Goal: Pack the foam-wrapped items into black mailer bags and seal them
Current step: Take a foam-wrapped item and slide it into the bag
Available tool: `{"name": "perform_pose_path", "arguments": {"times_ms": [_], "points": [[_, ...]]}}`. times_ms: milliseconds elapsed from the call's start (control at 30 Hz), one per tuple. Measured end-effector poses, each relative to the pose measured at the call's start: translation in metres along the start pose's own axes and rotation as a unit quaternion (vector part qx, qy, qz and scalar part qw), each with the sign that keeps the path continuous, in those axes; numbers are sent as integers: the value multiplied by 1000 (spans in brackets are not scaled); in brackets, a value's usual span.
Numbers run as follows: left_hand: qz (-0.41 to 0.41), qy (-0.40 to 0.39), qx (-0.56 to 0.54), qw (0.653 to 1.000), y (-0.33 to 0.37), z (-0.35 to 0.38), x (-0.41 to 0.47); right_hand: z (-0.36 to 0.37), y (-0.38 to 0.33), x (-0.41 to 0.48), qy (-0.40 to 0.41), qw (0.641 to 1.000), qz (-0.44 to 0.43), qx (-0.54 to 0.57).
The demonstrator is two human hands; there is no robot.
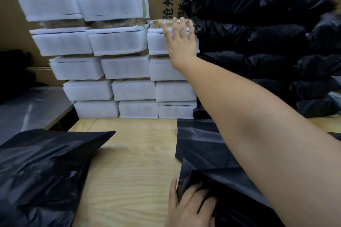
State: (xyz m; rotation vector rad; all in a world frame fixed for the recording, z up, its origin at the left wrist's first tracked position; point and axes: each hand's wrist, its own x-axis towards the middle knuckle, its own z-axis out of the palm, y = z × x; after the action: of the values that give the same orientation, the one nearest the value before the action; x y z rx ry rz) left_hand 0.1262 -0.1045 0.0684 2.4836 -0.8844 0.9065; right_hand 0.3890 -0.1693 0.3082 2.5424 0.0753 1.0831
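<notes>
A person's right hand (181, 42) lies flat, fingers straight and spread, against the front of the top foam item (156, 42) just right of centre frame, not yet closed round it. At the bottom edge the left hand (188, 206) grips a crumpled black bag (203, 145) on the table (132, 153), its fingers curled into the folds.

The item looks light. Its foam skin is soft and dents easily over what seems a stiff block, and the clear film on top is probably slick. The foam sides, top edge and underside, seem the safer hold, and a straight lift should spare the stack (127, 69) below. The bag appears thin, limp and slippery, so its mouth will need holding open.

The contents stay hidden under the foam. The reaching palm faces away, so its contact is unclear. The forearm covers much of the bag, and neither mouth nor seal strip shows. The upper left of the stack is blurred. Packed bags (258, 38) fill the upper right, and a second bag (40, 167) sprawls at lower left.
</notes>
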Motion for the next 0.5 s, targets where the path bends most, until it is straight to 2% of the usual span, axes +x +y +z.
{"name": "perform_pose_path", "arguments": {"times_ms": [133, 300, 500], "points": [[0, -49, 16, 999, -5, 2, 1, -1, -1, 11, -17, 999, 1, 37], [-9, -31, 13, 999, -7, 7, -3, -5, 6, 17, 24, 999, -23, 42], [-17, -28, 7, 999, -9, 12, -5, -5, 6, 18, 47, 997, -9, 56]]}}
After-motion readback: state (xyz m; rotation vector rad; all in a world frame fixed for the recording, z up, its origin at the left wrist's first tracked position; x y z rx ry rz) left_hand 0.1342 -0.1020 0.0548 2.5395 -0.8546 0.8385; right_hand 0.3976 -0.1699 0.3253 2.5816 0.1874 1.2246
